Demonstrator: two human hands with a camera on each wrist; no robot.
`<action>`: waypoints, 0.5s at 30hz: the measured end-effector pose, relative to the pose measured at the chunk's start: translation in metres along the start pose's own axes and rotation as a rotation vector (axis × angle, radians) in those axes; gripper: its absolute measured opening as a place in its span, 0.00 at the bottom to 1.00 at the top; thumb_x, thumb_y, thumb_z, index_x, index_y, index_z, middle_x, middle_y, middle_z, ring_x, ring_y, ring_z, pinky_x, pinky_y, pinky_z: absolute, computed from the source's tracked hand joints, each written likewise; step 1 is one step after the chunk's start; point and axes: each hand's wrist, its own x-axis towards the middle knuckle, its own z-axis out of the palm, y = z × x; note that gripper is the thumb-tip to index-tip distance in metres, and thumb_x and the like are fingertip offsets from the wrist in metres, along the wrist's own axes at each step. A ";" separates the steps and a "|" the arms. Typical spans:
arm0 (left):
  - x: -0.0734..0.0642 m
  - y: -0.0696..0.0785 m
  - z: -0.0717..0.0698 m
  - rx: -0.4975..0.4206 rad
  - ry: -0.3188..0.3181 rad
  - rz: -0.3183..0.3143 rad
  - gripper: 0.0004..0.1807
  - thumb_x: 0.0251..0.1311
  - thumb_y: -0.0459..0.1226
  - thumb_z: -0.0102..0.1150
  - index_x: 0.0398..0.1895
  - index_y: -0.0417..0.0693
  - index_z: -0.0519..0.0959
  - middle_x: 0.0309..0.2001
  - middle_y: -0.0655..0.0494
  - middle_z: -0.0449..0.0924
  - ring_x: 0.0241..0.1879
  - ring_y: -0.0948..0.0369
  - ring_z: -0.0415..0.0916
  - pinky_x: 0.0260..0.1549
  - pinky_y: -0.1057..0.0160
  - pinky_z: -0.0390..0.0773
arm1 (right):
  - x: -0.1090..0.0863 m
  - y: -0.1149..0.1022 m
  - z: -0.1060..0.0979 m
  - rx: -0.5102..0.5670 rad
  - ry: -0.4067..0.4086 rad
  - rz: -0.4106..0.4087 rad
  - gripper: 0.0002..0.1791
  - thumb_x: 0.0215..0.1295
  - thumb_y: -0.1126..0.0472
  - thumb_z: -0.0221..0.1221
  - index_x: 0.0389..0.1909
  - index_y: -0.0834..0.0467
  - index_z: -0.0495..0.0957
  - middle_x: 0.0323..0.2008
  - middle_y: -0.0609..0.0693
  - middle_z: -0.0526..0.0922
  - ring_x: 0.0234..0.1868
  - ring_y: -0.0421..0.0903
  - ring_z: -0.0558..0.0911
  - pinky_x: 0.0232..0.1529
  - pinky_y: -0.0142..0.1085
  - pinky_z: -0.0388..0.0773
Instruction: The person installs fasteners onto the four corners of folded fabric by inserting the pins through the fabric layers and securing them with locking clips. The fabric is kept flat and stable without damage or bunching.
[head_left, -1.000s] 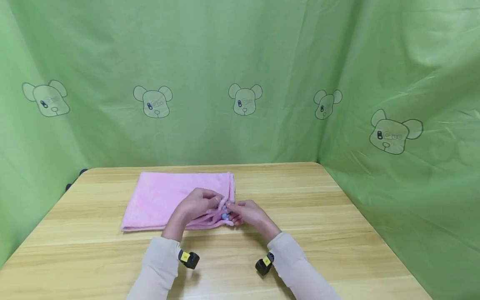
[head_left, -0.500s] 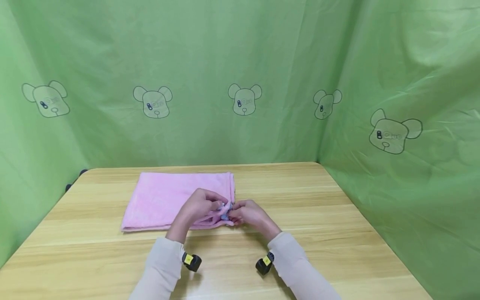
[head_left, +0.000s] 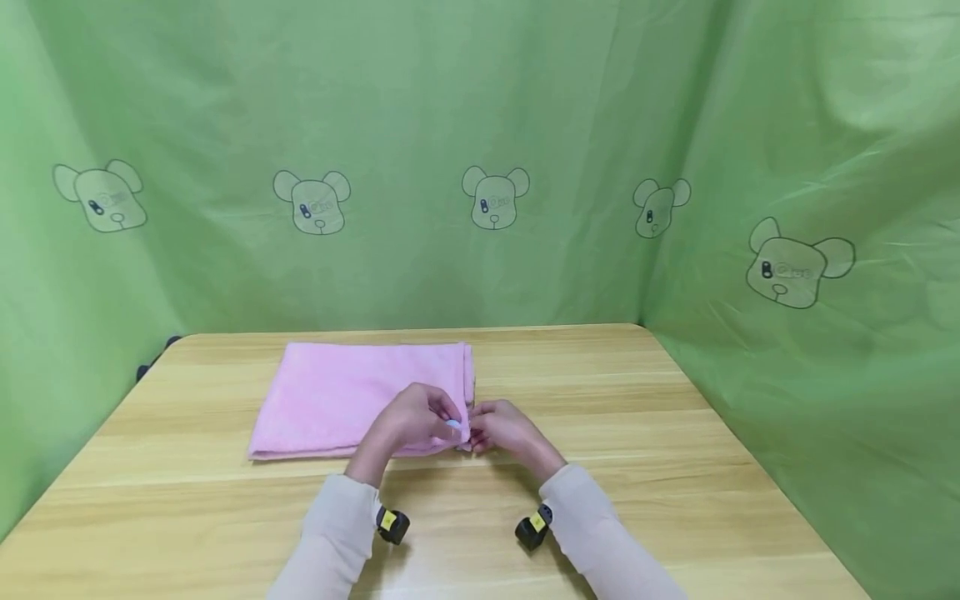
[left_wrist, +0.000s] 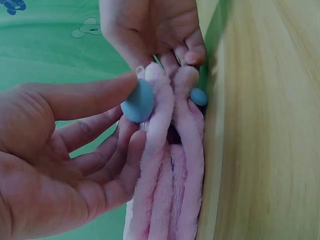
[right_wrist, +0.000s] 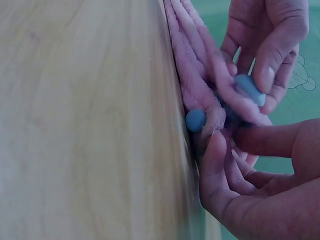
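A folded pink plush blanket lies on the table. My left hand is at its near right corner, pinching a blue, rounded, button-like piece against the outer side of the upper layer. My right hand faces it from the right. In the right wrist view, the right hand pinches the lower edge of the blanket between thumb and fingers, some fingertips hidden among the layers. A second blue round piece sits on the underside of the lower layer, near the right thumb.
The wooden table stretches around the blanket. Green curtains with bear-head outlines hang behind and at both sides. A black camera sits at each wrist, the left one and the right one, above the tabletop.
My left hand has shifted right and slightly nearer, bringing the upper layer over the bunched folds at the corner. The blue piece now shows under its fingers. The right hand has hardly moved.
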 end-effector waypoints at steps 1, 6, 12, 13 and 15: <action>0.000 0.000 0.001 0.018 -0.007 0.001 0.11 0.46 0.30 0.75 0.33 0.44 0.84 0.32 0.54 0.83 0.33 0.58 0.77 0.35 0.63 0.77 | 0.000 0.000 -0.001 0.002 0.000 0.001 0.15 0.69 0.69 0.53 0.51 0.76 0.76 0.30 0.54 0.82 0.27 0.43 0.80 0.34 0.33 0.84; 0.001 0.002 0.002 0.046 -0.010 0.004 0.13 0.46 0.29 0.75 0.35 0.44 0.82 0.33 0.53 0.81 0.33 0.58 0.76 0.36 0.64 0.77 | -0.001 -0.001 -0.001 0.007 0.009 0.005 0.15 0.71 0.67 0.51 0.49 0.75 0.77 0.30 0.53 0.81 0.28 0.43 0.79 0.34 0.34 0.84; -0.002 0.006 0.000 0.065 0.044 -0.002 0.24 0.45 0.28 0.74 0.48 0.47 0.82 0.39 0.50 0.82 0.37 0.56 0.79 0.38 0.60 0.80 | 0.000 -0.002 0.000 -0.003 0.015 0.007 0.15 0.70 0.67 0.51 0.49 0.74 0.77 0.30 0.53 0.81 0.28 0.43 0.79 0.34 0.34 0.84; -0.003 0.006 0.000 0.069 0.045 -0.006 0.24 0.45 0.28 0.74 0.50 0.48 0.82 0.39 0.49 0.83 0.37 0.56 0.79 0.37 0.60 0.80 | 0.001 -0.002 0.000 -0.008 0.018 0.006 0.15 0.70 0.67 0.51 0.49 0.74 0.78 0.30 0.54 0.81 0.27 0.43 0.79 0.33 0.34 0.84; -0.004 0.007 -0.001 0.070 0.042 -0.005 0.24 0.46 0.29 0.74 0.51 0.48 0.83 0.41 0.48 0.84 0.37 0.56 0.80 0.35 0.61 0.81 | 0.001 -0.003 0.001 -0.007 0.031 0.013 0.15 0.70 0.67 0.51 0.49 0.74 0.78 0.30 0.54 0.81 0.28 0.43 0.79 0.33 0.34 0.84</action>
